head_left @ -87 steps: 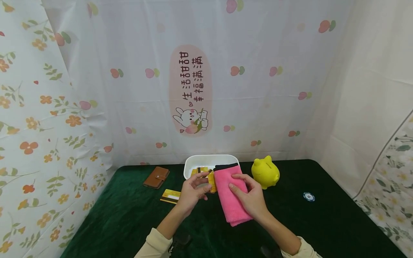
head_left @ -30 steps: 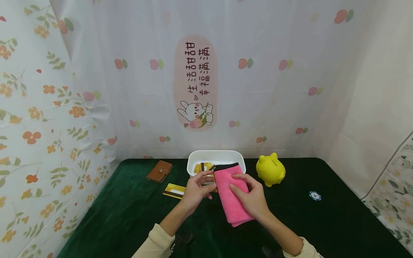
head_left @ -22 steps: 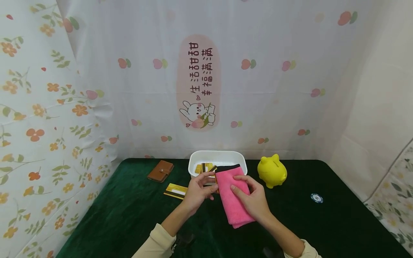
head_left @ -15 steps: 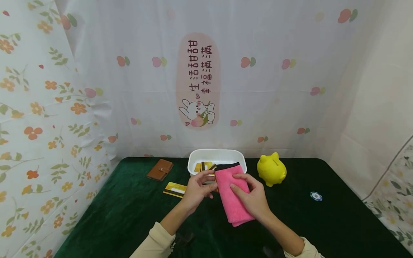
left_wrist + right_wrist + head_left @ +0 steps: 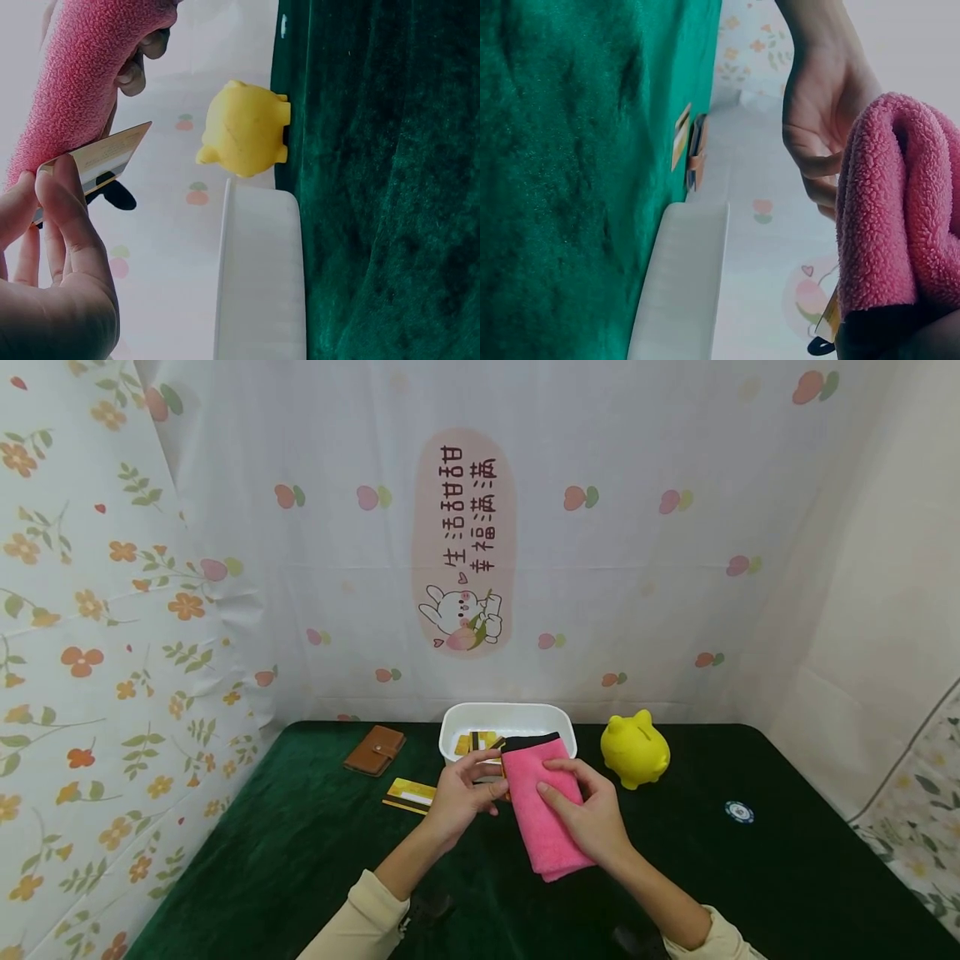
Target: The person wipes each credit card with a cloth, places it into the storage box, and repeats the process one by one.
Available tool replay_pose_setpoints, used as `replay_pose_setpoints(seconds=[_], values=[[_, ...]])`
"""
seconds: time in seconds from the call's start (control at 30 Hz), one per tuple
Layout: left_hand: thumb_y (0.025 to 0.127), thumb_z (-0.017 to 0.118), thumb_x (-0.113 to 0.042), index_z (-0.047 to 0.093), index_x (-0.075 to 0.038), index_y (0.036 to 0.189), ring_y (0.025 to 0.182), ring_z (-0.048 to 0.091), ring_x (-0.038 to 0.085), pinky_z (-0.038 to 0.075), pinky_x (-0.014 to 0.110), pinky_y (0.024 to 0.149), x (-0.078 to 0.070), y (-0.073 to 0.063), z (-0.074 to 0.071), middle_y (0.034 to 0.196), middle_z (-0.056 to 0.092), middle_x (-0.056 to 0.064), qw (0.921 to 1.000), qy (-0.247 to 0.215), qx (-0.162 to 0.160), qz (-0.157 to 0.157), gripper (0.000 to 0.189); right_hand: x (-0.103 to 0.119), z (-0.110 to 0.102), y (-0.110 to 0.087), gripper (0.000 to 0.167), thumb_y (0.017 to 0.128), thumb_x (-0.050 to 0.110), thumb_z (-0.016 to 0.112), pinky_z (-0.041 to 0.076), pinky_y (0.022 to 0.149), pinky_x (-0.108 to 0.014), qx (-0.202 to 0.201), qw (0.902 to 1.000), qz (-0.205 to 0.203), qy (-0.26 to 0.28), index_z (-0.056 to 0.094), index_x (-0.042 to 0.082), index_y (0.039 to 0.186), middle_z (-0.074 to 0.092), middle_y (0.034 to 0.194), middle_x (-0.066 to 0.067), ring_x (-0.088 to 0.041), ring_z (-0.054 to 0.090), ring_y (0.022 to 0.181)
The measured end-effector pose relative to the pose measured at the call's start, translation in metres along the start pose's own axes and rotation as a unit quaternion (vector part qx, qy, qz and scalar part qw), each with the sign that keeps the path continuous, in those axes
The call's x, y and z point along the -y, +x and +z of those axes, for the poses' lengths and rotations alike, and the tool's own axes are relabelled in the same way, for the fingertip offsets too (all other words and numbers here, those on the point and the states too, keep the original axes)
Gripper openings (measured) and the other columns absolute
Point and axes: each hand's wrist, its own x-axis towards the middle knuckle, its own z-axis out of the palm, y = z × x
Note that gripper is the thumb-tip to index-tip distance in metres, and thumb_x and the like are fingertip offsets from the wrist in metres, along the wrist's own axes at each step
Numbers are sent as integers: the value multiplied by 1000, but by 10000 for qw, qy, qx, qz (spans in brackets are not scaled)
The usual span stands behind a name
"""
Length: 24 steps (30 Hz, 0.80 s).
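My right hand (image 5: 596, 814) grips a folded pink plush cloth (image 5: 536, 806) with a black top edge, held up in front of the white tray, thumb on its near face. At the cloth's left edge my left hand (image 5: 461, 793) pinches a gold bank card (image 5: 109, 154) between thumb and fingers. In the left wrist view the card slants out beside the cloth, its lower end among the fingertips. From the head view the cloth and fingers hide most of this card. The right wrist view shows the cloth's folded end and a corner of the card (image 5: 827, 321).
The white tray (image 5: 517, 712) at the back holds several gold cards (image 5: 477, 742). Left of it lie a brown wallet (image 5: 375, 750) and another gold card (image 5: 410, 795). A yellow piggy bank (image 5: 635, 749) stands to the right, with a poker chip (image 5: 739, 812) beyond on the green cloth.
Since the earliest frame, the pinched card has gone from showing left of the pink cloth to mostly hidden at its edge. Both hands keep their holds; the head view has shifted slightly.
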Motion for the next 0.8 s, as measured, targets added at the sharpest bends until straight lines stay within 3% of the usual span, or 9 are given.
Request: replay_pose_setpoints(seconds=[0.3,0.8], values=[[94,66,-6,52,2,137,79,69,13,54,24,62,-7,-2,-4,118,66,19,9999,75,-13,105,45,2,6,4,29,92,8,70,58,69,-32,89,9996,-252,-26,63,4,120,62,113,-18,-22,65,84],[94,68,-7,54,2,135,78,69,11,55,25,62,2,1,0,116,67,18,9999,118,1,102,44,-5,-1,3,30,92,9,70,58,65,-31,124,9994,-224,-228,63,5,121,61,111,-17,-19,65,79]])
